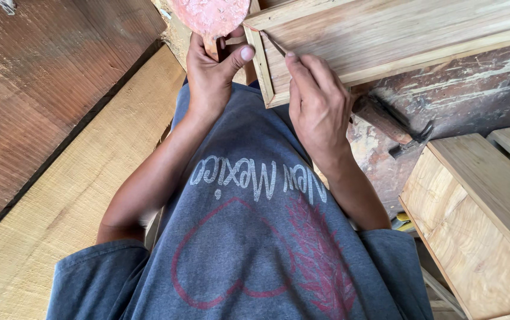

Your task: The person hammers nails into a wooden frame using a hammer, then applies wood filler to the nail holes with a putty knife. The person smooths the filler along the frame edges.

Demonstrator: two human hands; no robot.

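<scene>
My left hand [210, 74] grips the short handle of a round pinkish paddle [210, 15] smeared with paste, held just left of a wooden panel's corner. My right hand [317, 104] pinches a thin dark blade [275, 44], whose tip rests inside the framed corner of the pale wooden panel [397, 35]. The panel lies across the top of the view with a raised border strip. My grey printed shirt [249, 237] fills the lower middle.
A hammer [397, 127] lies on a stained, worn surface right of my right hand. A pale wooden box [480, 219] stands at the lower right, and a yellow-handled tool [403, 222] peeks out beside it. Broad planks [59, 195] run along the left.
</scene>
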